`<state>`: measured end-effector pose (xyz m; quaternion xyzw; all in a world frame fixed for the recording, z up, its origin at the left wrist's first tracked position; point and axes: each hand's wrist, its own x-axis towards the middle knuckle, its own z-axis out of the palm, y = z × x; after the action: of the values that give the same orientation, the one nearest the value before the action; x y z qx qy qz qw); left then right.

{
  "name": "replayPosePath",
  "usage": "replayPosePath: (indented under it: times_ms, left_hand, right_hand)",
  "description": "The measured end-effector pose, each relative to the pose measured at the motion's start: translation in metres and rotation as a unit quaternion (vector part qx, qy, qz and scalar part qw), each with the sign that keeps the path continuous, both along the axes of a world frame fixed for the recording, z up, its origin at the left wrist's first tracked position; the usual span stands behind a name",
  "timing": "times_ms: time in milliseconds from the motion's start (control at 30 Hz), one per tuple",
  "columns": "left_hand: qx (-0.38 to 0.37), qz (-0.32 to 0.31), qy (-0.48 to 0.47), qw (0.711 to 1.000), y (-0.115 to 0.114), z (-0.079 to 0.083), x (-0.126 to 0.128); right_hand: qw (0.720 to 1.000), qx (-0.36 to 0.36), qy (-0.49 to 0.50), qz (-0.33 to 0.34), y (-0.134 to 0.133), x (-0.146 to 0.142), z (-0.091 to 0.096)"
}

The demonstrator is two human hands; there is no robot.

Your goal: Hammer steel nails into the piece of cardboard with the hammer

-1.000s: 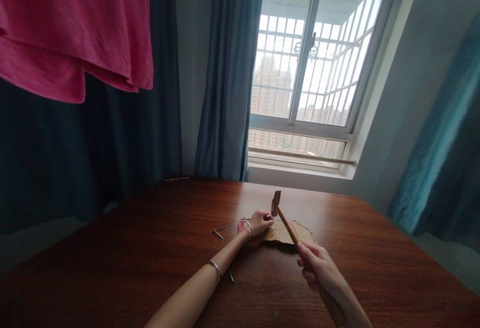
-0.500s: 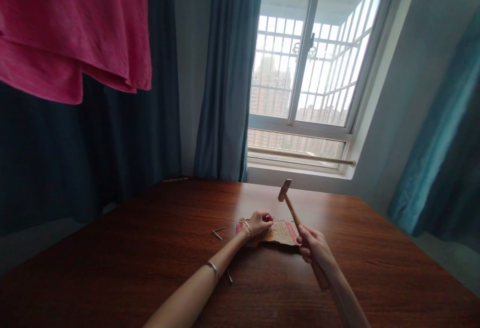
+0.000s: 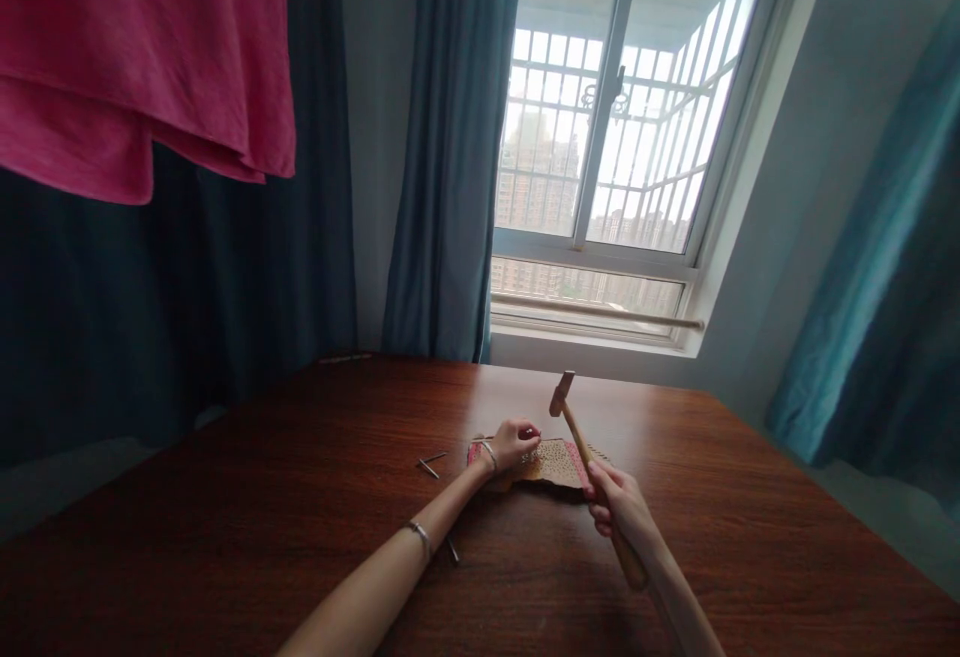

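My left hand rests over a torn piece of cardboard on the table. Its fingers are closed around a small, shiny dark red thing, too small to tell what kind. The cardboard is brown, with pink printed ends and many small dark dots or holes. In my right hand is a hammer, gripped by its wooden handle. The hammer's head is raised above the table, beyond the cardboard and apart from it.
Thin metal rods lie crossed on the brown wooden table, left of the cardboard. Another metal rod lies beside my left forearm. A pink cloth hangs at upper left. Behind the table are curtains and a window.
The hammer's head sits slightly lower in view and its handle slopes more steeply. My left hand keeps its place on the cardboard. The whole view has shifted slightly.
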<state>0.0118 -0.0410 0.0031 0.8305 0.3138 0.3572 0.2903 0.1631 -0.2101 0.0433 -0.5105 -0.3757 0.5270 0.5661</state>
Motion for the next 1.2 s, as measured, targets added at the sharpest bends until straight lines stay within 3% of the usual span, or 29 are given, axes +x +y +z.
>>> replayPosePath:
  times_ms: [600,1000,1200]
  left_hand:
    - [0.015,0.009,-0.002,1.000,0.008,-0.009,0.000]
    - [0.011,0.003,0.002,1.000,0.009,-0.011,0.000]
    - [0.012,0.004,0.000,1.000,0.009,-0.012,0.001]
  right_hand:
    - [0.998,-0.040,-0.031,0.048,-0.037,-0.018,0.026]
    - [0.996,-0.019,-0.072,0.048,-0.039,-0.019,0.033]
    - [0.996,-0.046,-0.055,0.051,-0.040,-0.021,0.032]
